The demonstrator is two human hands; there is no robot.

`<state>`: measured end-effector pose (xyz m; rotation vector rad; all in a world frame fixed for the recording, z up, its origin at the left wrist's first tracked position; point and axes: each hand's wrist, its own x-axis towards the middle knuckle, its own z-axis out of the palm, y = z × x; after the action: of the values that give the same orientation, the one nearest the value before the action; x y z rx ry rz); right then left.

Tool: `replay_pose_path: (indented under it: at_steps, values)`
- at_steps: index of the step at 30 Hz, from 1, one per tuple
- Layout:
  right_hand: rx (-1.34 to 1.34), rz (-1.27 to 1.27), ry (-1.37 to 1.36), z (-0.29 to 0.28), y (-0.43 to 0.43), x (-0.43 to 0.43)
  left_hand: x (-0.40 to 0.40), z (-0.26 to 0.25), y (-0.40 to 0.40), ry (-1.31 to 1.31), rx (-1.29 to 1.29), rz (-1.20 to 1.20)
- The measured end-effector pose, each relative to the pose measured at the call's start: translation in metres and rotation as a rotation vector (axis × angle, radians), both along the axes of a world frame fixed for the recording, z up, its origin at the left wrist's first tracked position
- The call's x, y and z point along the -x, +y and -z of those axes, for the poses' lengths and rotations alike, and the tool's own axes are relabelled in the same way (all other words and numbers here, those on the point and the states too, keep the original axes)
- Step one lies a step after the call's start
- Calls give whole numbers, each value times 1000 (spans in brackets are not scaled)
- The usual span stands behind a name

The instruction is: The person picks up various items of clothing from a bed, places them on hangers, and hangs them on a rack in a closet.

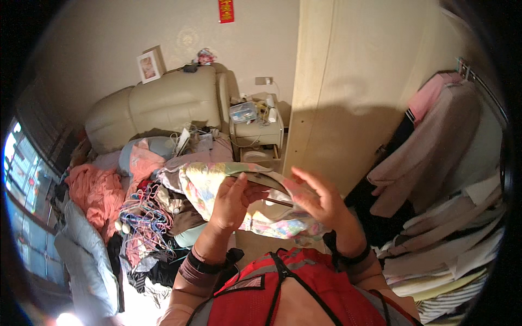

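A floral-print garment [202, 183] in yellow, pink and green hangs between my two hands, in front of my chest. A thin dark clothes hanger [281, 200] shows at its opening. My left hand [232, 201] is at the garment's left part, thumb up and fingers curled towards the hanger; how firmly it grips is hard to see. My right hand [320, 199] is at the garment's right edge, its fingers spread, the cloth partly behind them. The fingertips of this hand are slightly blurred.
On the bed lie a heap of plastic hangers [147, 220], coral cloth [98, 195] and other clothes. A cluttered nightstand [257, 132] stands beside the leather headboard [175, 102]. A wooden panel [338, 81] rises ahead; clothes hang in a wardrobe [440, 122] on the right, above stacked clothes [444, 248].
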<state>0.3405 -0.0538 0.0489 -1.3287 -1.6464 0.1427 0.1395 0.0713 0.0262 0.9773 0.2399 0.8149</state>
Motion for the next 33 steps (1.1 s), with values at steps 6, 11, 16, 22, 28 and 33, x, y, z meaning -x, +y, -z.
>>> replay_pose_path:
  at_steps: [6, 11, 16, 22, 28, 33]
  values:
    - [97, 220, -2, 18, -28, -13, 8, 5, 27, -54, 36, -150]
    - [108, 286, -65, 33, -24, 11, 16, 3, 35, -117, 98, -98]
    - [52, 237, -157, 33, -16, 20, 26, 10, 41, -124, 140, -100]
    - [46, 192, 267, 42, -2, 31, 36, 11, 35, -105, 104, -100]
    - [159, 306, 279, 35, 4, 29, 58, 9, 41, -194, 77, -166]
    - [269, 179, 72, 22, -5, 42, 63, 14, 39, -162, 105, -227]
